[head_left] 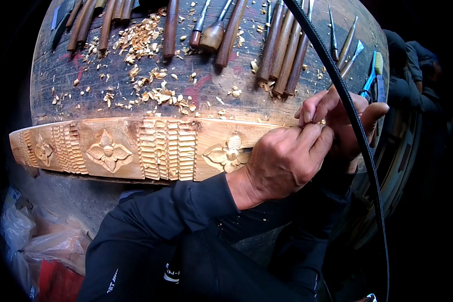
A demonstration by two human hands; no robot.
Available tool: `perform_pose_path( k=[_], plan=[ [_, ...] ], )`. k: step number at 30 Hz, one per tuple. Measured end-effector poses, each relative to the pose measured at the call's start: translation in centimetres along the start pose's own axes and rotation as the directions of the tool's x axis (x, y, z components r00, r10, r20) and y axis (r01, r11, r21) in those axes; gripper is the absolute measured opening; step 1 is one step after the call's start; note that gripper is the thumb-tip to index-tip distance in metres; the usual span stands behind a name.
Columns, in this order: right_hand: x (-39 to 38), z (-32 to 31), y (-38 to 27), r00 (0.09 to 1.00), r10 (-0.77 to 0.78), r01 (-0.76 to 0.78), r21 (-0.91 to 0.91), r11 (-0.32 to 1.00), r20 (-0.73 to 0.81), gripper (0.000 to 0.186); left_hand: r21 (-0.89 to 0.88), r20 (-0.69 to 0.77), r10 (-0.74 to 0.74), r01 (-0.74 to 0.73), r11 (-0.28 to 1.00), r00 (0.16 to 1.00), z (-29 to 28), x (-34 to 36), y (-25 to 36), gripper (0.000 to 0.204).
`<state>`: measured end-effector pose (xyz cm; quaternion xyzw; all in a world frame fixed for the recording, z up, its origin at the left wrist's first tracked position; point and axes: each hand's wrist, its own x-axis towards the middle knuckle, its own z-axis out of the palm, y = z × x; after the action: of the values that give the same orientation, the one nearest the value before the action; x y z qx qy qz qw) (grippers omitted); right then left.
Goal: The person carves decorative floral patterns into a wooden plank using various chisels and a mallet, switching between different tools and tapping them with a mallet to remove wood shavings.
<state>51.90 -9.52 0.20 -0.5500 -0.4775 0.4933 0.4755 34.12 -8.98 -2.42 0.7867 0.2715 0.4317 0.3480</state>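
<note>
A long, curved wooden board (173, 151) lies along the near edge of the work table, carved with flowers and rows of notched bands. Over its right part is my left hand (287, 156), closed, its thumb and fingers pinched together. A thin dark piece (246, 149), perhaps a blade, shows beside this hand at the rightmost carved flower (230, 155); its far end is hidden. My right hand (345, 118) meets the left one, palm turned up, fingers curled and thumb sticking out. A tiny pale bit (323, 122) shows where the fingertips meet; what it belongs to is unclear.
Several wood-handled carving tools (282, 55) lie across the dark table (206, 95), among pale wood shavings (141, 38). A blue-handled brush (375, 70) rests at its right edge. A black cord (345, 93) hangs in front. Clear plastic bags (50, 241) lie lower left. Another person (412, 75) sits at right.
</note>
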Motion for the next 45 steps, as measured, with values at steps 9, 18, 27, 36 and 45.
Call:
perform_pose_path(
  k=[9, 18, 27, 36, 45],
  plan=[
    [1.3, 0.0, -0.6, 0.995, 0.053, -0.049, -0.043, 0.998, 0.087, 0.109, -0.011, -0.031, -0.059, 0.059, 0.998, 0.998, -0.1, 0.2, -0.1, 0.03],
    [2.2, 0.0, 1.3, 0.981, 0.12, -0.13, 0.056, 0.99, 0.149, 0.105, 0.013, -0.026, -0.103, 0.103, 0.995, 0.994, -0.3, 0.2, -0.4, 0.037],
    [-1.4, -1.2, -1.9, 0.982, -0.162, 0.168, -0.066, 0.984, 0.093, 0.112, 0.126, -0.06, 0.24, -0.231, 0.965, 0.969, 0.5, -0.7, 0.4, 0.025],
    [-8.6, 0.6, -2.0, 0.845, -0.2, 0.108, -0.208, 0.972, -0.495, 0.095, -0.254, 0.02, 0.372, -0.355, 0.899, 0.928, 0.8, -2.1, 1.4, 0.021],
    [-7.7, 0.7, -0.3, 0.828, -0.271, -0.035, -0.527, 0.849, -0.491, 0.1, -0.241, 0.121, 0.449, -0.413, 0.878, 0.885, 0.3, -2.6, 1.3, 0.022]
  ],
)
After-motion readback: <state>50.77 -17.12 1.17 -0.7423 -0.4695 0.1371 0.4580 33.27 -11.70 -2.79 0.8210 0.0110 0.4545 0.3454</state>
